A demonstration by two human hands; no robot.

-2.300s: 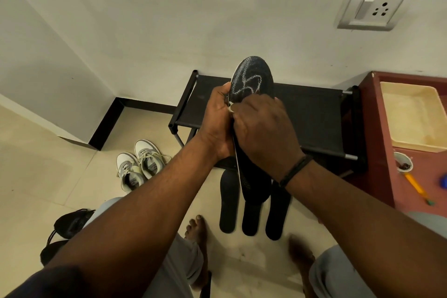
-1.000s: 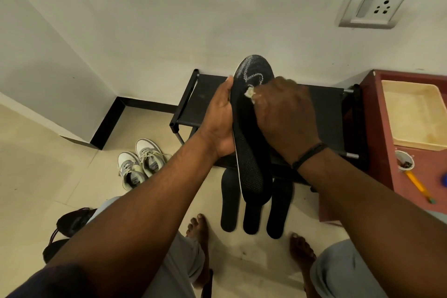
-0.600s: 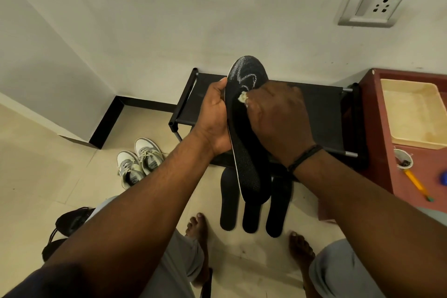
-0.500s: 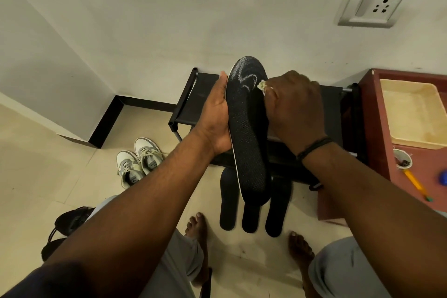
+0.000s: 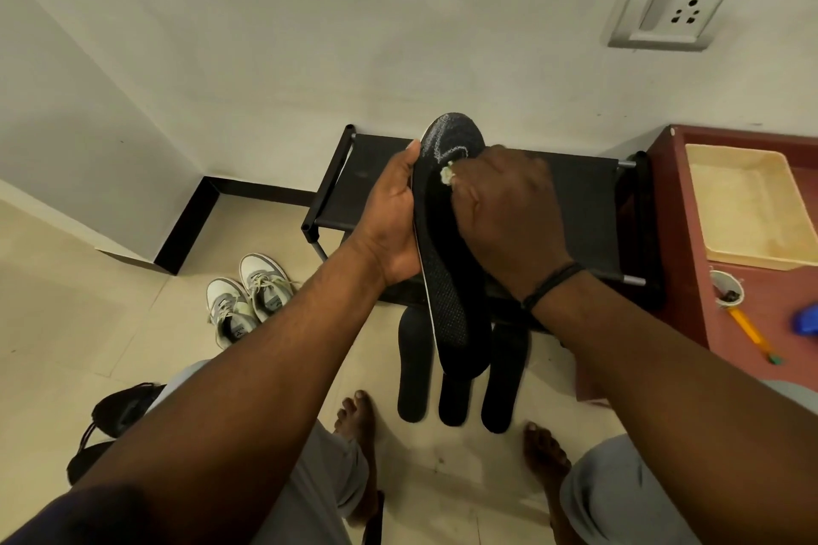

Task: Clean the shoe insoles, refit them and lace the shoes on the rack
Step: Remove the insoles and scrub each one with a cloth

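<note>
Above the black rack (image 5: pixel 363 186), left hand (image 5: pixel 391 217) grips the upright insole (image 5: pixel 447 279); right hand (image 5: pixel 509 208) pinches a pale wad (image 5: pixel 446 176) against it.

Floor (image 5: pixel 110 336) — three insoles (image 5: pixel 414 372), white sneakers (image 5: pixel 248 299).

The insole (image 5: pixel 447 279) looks like matt black woven mesh, the rack (image 5: pixel 588 208) has matt black cloth on metal tubes, and the floor (image 5: pixel 88 323) is smooth glossy tile.
</note>
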